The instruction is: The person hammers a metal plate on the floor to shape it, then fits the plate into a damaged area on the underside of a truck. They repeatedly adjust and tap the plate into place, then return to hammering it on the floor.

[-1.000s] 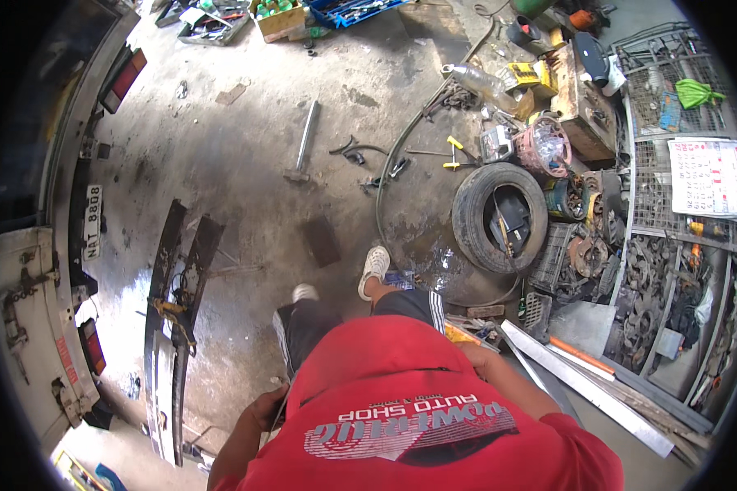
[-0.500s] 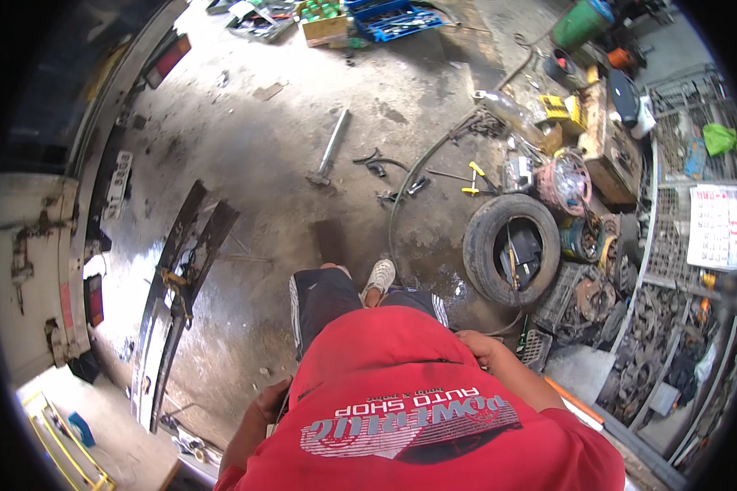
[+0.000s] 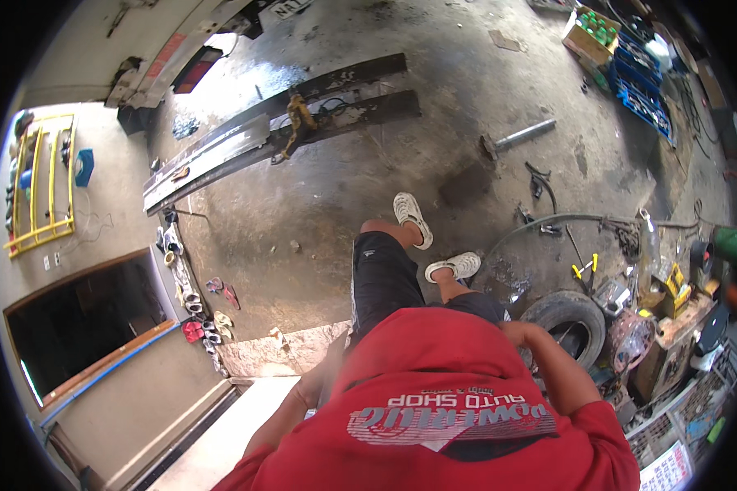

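Observation:
My left hand (image 3: 329,367) hangs beside my left thigh, smeared by motion; its fingers do not show clearly. Against the hem of my red shirt (image 3: 442,368), at the right hip, rests my right hand (image 3: 517,334), the fingers partly hidden. I see nothing plainly held in either one. My legs are in dark shorts (image 3: 385,274), and light-coloured clogs (image 3: 412,219) are on my feet. Ahead on the concrete floor lies a long-handled hammer (image 3: 520,137). To the left of it, a yellow clamp-like piece (image 3: 296,123) lies across long dark metal beams (image 3: 348,82).
A tyre (image 3: 594,315), a yellow-handled tool (image 3: 583,267) and a hose (image 3: 565,218) lie at right. Blue tool trays (image 3: 640,90) and a box of green bottles (image 3: 577,41) stand far right. Shoes (image 3: 190,299) line the left wall below a yellow frame (image 3: 37,245). A vehicle (image 3: 160,74) is at upper left.
My view has swung to the left, so the beams, hammer and tyre sit farther right. The left wall, its window and the shoes have come into view. My feet have stepped apart.

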The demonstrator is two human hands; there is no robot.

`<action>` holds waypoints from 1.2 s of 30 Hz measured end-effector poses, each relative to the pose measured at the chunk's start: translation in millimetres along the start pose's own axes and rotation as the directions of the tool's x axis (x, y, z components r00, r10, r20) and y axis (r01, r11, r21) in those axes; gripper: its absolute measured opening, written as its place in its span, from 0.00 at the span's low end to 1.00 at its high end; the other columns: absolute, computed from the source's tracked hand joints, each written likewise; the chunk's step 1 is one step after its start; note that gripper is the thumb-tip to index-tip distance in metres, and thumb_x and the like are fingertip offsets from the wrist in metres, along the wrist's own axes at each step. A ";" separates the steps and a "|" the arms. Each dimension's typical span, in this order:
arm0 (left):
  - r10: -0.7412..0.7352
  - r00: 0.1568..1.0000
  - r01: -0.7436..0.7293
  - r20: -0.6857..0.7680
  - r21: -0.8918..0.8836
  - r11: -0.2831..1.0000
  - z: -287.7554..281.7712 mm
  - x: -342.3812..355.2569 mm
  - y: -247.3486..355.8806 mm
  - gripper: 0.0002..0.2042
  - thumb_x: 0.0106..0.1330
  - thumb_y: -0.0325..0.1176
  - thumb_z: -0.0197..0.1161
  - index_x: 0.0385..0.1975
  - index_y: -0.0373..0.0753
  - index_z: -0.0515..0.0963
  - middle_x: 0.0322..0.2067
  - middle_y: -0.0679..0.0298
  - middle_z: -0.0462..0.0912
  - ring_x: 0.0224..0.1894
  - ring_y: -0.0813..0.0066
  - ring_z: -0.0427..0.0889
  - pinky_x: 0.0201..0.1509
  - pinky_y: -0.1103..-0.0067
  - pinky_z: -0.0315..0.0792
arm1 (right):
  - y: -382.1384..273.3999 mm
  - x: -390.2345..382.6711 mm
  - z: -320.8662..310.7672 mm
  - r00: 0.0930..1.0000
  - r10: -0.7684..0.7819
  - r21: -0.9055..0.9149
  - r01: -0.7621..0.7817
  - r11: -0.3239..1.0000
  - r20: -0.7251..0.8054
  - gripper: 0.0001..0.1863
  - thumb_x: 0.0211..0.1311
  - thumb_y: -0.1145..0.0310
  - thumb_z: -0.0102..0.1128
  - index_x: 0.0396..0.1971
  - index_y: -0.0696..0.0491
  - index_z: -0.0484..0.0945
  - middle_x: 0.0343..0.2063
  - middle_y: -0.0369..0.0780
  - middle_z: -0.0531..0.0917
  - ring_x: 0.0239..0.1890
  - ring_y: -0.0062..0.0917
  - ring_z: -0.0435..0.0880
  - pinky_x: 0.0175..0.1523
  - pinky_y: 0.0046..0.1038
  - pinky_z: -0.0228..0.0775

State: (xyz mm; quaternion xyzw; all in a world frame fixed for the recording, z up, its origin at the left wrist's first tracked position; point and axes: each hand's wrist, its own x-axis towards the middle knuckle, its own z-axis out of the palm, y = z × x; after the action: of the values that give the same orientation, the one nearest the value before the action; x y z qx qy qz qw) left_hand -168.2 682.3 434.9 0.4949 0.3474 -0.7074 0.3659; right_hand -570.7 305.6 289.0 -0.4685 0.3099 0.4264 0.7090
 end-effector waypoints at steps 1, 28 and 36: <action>-0.001 1.000 0.001 -0.005 -0.034 0.999 -19.5 12.4 2.2 0.29 0.78 0.57 0.55 0.65 0.39 0.76 0.58 0.55 0.85 0.57 0.63 0.85 0.64 0.63 0.78 | -38.1 -3.3 -8.8 0.992 -0.052 -0.092 0.041 0.995 -0.119 0.26 0.64 0.54 0.70 0.55 0.57 0.85 0.49 0.43 0.90 0.47 0.29 0.88 0.53 0.35 0.79; -0.249 0.941 0.189 0.228 0.255 0.948 65.7 8.5 170.9 0.28 0.77 0.51 0.60 0.68 0.38 0.74 0.63 0.53 0.82 0.64 0.58 0.82 0.73 0.62 0.72 | -98.2 66.1 -46.4 0.960 -0.094 0.146 0.137 0.980 -0.265 0.35 0.70 0.49 0.65 0.69 0.55 0.74 0.60 0.48 0.84 0.57 0.33 0.85 0.64 0.36 0.76; -0.214 0.971 0.168 0.111 0.321 0.932 89.7 12.1 206.4 0.27 0.74 0.50 0.64 0.66 0.39 0.77 0.61 0.55 0.84 0.61 0.58 0.83 0.71 0.63 0.73 | -72.9 33.4 -69.3 0.971 -0.112 0.227 0.160 0.961 -0.212 0.36 0.70 0.47 0.66 0.69 0.55 0.74 0.59 0.48 0.84 0.56 0.34 0.85 0.63 0.37 0.76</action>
State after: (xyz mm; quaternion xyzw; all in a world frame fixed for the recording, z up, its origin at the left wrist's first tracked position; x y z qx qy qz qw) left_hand -33.3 502.3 420.7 0.4573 0.2514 -0.8193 0.2373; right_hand -493.3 237.3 264.5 -0.4384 0.3954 0.2867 0.7545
